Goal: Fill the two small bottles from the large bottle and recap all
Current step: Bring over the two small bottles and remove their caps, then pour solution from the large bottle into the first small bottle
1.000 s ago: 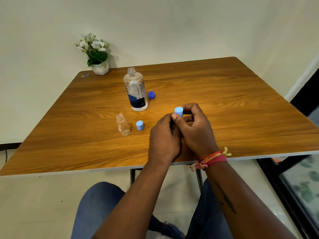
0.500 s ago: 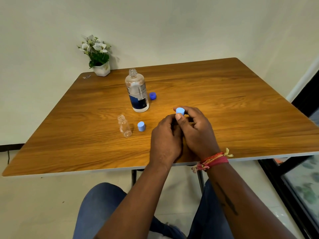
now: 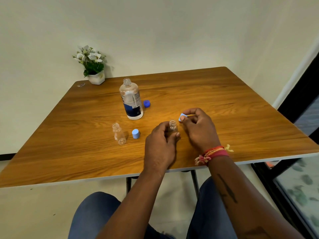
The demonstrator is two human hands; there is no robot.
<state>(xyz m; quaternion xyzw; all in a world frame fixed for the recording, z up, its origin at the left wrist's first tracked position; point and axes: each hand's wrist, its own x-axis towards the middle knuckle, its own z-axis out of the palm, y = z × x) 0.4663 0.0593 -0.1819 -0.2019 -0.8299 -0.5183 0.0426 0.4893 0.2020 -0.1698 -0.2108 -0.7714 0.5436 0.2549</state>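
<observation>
My left hand (image 3: 161, 145) grips a small clear bottle (image 3: 172, 126) standing near the table's middle; its neck is uncapped. Just right of it, my right hand (image 3: 198, 128) pinches a light blue cap (image 3: 182, 116), lifted clear of that neck. A second small clear bottle (image 3: 118, 133) stands uncapped to the left, with its light blue cap (image 3: 135, 133) on the table beside it. The large bottle (image 3: 131, 100), part filled with clear liquid, stands uncapped farther back. Its dark blue cap (image 3: 146, 103) lies at its right side.
The wooden table (image 3: 224, 104) ends in a pale front edge just before my knees. A white pot of flowers (image 3: 93, 66) sits at the far left corner by the wall. A dark frame and glass panel (image 3: 300, 178) stand to the right of the table.
The light blue cap has come off the small bottle. My right hand carried it up and to the right, and the bottle's open neck now shows above my left hand.
</observation>
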